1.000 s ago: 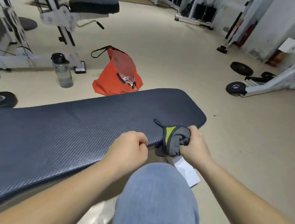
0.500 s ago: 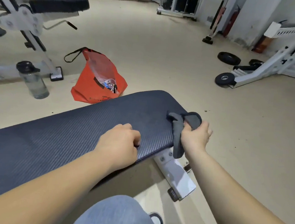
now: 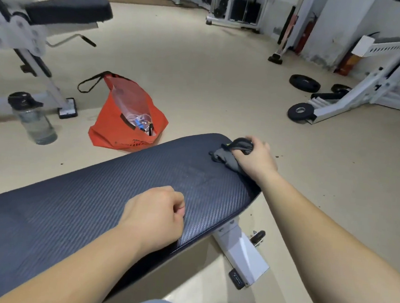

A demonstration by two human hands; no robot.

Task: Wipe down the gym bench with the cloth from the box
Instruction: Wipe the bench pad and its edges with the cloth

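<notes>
The gym bench [image 3: 94, 202] has a dark navy textured pad that runs from the lower left to a rounded end at the right. My right hand [image 3: 257, 159] presses a bunched grey cloth [image 3: 229, 155] with a bit of green trim onto the pad's far right end, fingers wrapped over it. My left hand [image 3: 155, 213] rests as a closed fist on the pad's near edge, with nothing in it. No box is in view.
An orange bag [image 3: 124, 121] lies open on the floor behind the bench, and a water bottle [image 3: 32, 119] stands to its left. The bench's white leg [image 3: 243, 255] sits under the right end. Weight plates [image 3: 303, 83] and white machine frames stand at the right and far left.
My right hand has carried the cloth from the bench's near right edge up onto the top of the pad's far end. My left fist stays on the near edge.
</notes>
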